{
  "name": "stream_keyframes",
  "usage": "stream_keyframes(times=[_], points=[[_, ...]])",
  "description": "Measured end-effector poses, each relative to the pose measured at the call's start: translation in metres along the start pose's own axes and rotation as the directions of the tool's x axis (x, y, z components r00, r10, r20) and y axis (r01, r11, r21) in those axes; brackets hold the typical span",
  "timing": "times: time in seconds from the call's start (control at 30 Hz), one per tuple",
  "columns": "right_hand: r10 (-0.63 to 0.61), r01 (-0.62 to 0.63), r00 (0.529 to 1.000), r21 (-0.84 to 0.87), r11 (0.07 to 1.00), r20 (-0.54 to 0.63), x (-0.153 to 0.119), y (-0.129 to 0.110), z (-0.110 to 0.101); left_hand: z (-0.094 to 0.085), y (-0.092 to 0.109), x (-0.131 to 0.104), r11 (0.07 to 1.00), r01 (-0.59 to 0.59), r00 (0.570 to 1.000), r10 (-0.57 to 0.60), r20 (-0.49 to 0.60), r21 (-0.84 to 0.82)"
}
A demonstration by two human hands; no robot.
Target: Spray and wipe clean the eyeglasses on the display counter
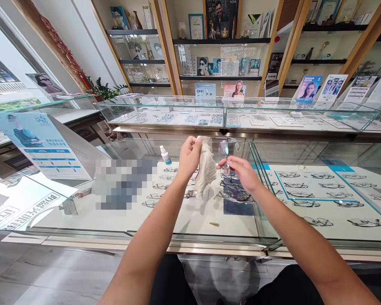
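My left hand (190, 154) pinches the top of a crumpled cream wiping cloth (205, 171), which hangs down over the glass counter. With its fingers closed, my right hand (241, 169) holds a pair of eyeglasses (224, 148) by a thin part of the frame. The lenses are upright and catch a greenish-pink reflection. Cloth and glasses are side by side, close together; whether they touch I cannot tell. Behind my left hand a small white spray bottle (165, 156) with a blue label stands on the counter.
The glass display counter (184, 226) holds rows of spectacle frames (296, 185). A small gold-coloured bar (214, 223) lies near its front. A tall white-blue sign (47, 146) stands at the left. Another glass showcase (178, 114) and shelves (222, 41) are behind.
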State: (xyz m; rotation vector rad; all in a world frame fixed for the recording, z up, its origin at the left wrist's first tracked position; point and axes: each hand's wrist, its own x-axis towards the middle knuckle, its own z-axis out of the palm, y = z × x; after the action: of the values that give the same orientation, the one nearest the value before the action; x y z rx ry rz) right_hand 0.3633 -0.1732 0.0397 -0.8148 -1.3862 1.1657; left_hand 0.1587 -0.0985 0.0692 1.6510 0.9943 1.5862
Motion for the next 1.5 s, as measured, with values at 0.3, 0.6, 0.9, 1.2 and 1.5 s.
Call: stream_keyframes(times=[0.3,0.6,0.9,1.2,1.5], points=[[0.008,-0.007,1.000,0.030,1.000,-0.016,0.001,0.000,-0.002,0.003,0.008,-0.004,0.991,0.087,0.986,-0.071,0.148,-0.105],[0.063,-0.062,0.998,0.058,0.996,-0.020,0.002,-0.002,0.001,0.014,0.016,-0.020,0.999,-0.046,0.951,0.050,0.304,-0.022],[0.049,-0.047,0.998,0.055,0.997,-0.028,0.004,-0.001,-0.002,0.015,0.016,-0.024,0.977,-0.195,0.914,0.148,0.377,0.090],[0.070,-0.069,0.997,0.066,0.995,-0.015,0.007,0.004,-0.001,0.018,0.014,-0.031,0.899,-0.402,0.849,0.296,0.437,0.173],[0.070,-0.072,0.996,0.041,0.997,0.051,0.004,-0.001,0.002,0.029,-0.008,-0.031,0.975,-0.222,0.965,0.217,0.150,0.021]])
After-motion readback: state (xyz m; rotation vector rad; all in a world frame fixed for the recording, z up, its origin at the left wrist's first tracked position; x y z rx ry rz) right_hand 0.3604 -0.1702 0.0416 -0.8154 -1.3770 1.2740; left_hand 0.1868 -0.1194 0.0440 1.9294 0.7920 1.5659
